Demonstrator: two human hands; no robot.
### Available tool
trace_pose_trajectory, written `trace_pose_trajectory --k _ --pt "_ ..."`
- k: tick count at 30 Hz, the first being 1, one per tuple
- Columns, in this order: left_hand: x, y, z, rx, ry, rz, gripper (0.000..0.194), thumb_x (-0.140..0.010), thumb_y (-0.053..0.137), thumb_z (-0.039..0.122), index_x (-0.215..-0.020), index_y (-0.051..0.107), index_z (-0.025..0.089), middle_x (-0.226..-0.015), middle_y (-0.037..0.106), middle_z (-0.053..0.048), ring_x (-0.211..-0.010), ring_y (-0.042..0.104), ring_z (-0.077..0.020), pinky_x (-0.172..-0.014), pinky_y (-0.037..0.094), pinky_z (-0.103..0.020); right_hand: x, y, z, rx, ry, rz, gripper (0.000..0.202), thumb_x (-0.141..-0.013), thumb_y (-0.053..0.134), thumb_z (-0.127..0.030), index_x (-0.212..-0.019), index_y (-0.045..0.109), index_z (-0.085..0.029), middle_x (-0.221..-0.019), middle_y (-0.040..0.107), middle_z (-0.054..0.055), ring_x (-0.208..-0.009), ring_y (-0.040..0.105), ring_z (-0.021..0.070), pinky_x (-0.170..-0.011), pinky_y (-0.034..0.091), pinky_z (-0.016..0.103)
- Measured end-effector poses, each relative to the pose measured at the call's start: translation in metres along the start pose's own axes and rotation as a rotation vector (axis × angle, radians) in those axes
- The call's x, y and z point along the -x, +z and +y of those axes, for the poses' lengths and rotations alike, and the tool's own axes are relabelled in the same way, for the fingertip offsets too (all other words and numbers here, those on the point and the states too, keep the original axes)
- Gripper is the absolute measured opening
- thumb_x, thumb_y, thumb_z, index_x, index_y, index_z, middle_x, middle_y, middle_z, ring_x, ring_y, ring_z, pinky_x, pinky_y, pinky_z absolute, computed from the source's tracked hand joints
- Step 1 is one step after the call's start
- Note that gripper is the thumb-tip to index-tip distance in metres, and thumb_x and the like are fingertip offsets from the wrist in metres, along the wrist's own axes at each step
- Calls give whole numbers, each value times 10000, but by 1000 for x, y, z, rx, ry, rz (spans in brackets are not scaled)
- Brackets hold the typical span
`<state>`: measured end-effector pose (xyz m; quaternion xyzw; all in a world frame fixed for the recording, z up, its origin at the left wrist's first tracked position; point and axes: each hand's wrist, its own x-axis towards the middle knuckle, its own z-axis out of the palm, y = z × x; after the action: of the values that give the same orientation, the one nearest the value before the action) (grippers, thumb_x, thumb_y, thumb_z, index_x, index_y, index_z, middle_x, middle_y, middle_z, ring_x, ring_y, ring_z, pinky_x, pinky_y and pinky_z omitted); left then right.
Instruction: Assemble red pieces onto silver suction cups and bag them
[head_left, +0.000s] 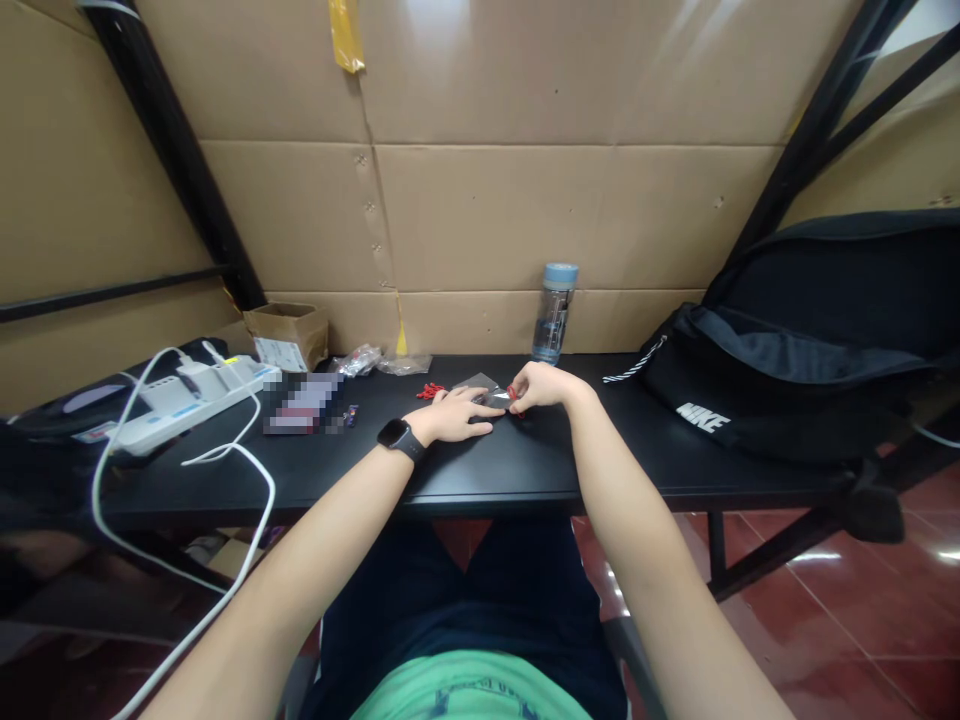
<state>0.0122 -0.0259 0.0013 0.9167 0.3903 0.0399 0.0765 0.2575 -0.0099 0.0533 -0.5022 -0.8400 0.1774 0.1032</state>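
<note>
My left hand (457,414), with a black watch (401,438) on its wrist, lies flat with fingers stretched out over a clear plastic bag (480,383). Beside the bag's right end, my right hand (541,386) is closed in a pinch on a small red piece (512,393), whose exact kind I cannot make out. The fingers partly cover both the piece and the bag's edge. A little heap of similar red pieces (430,391) rests on the black table (495,480), just beyond the left hand's fingers.
A water bottle (553,315) stands at the back. To the right sits a black backpack (787,370). On the left are a white power strip (191,405) with a trailing cable (262,480), a small cardboard box (289,335) and crumpled plastic bags (360,360). Cardboard panels (487,215) close off the back.
</note>
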Motion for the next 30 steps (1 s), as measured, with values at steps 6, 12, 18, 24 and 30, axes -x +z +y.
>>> trace_pose_trajectory --k 6,12,18,24,30 --pt "-1 2 -4 37 7 -42 561 -925 446 724 -1458 455 552 -1687 236 4 -1547 188 -370 -1176 186 -676 -6 7 -7 43 -31 24 223 -627 821 -334 -787 800 -181 -689 743 7 -666 652 166 -584 431 241" --pt "1 0 -3 43 13 -18 561 -917 448 737 -1451 457 564 -1712 127 20 -1558 128 -387 -1153 168 -722 -13 13 -4 28 -66 110 272 -600 882 -335 -802 794 -176 -719 746 10 -687 655 163 -603 437 232" --pt "1 -1 -2 48 8 -42 559 -921 451 727 -1455 452 561 -1714 110 29 -1560 118 -388 -1166 137 -723 -12 12 3 -78 -76 71 130 -655 841 -188 -775 792 -176 -714 762 17 -700 693 169 -654 481 229" --pt "0 0 -2 54 -4 -35 570 -915 457 733 -1456 458 554 -1709 134 43 -1556 130 -387 -1181 132 -701 -23 21 5 -13 -114 197 211 -620 888 -270 -735 739 -175 -705 729 -1 -670 641 145 -621 430 226" --pt "-1 2 -4 35 8 -7 548 -911 494 709 -1434 496 545 -1710 126 54 -1552 157 -379 -1195 164 -665 -41 43 -3 175 1 384 400 -608 876 -513 -743 664 -201 -840 709 31 -730 615 166 -602 362 241"
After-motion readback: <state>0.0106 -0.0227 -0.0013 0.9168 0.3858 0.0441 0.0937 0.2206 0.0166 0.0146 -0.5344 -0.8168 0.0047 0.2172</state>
